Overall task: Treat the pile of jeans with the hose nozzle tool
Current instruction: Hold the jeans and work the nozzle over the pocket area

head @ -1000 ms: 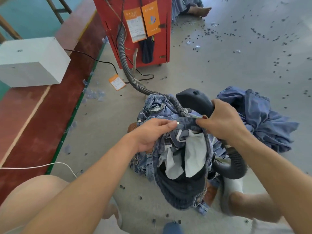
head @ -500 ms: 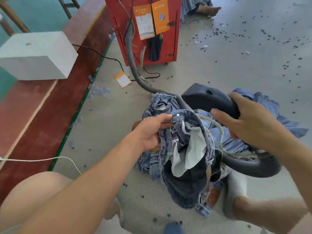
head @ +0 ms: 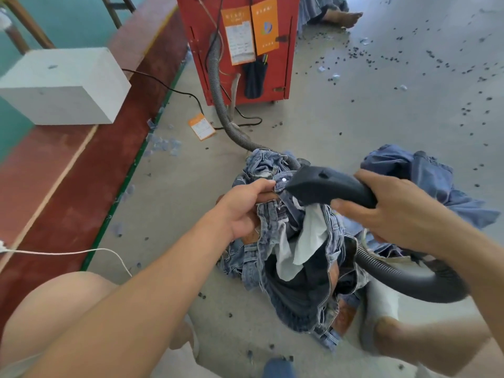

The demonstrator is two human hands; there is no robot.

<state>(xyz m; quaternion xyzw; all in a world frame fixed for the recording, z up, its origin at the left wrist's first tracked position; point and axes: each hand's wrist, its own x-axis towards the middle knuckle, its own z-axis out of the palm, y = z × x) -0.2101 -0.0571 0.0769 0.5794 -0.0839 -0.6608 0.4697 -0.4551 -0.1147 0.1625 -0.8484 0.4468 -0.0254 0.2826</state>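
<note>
The pile of jeans point(head: 297, 257) is lying on the concrete floor point(head: 381, 105) at about five o'clock from the red machine point(head: 240, 50), its hose point(head: 218, 85) trailing down to it. The right hand point(head: 395, 211), which half a second ago was only reaching, is now curling round the nozzle point(head: 324, 186) and bringing its mouth onto the waistband. The left hand point(head: 245, 205) is still pinching that waistband open, so treatment looks ready to begin.
</note>
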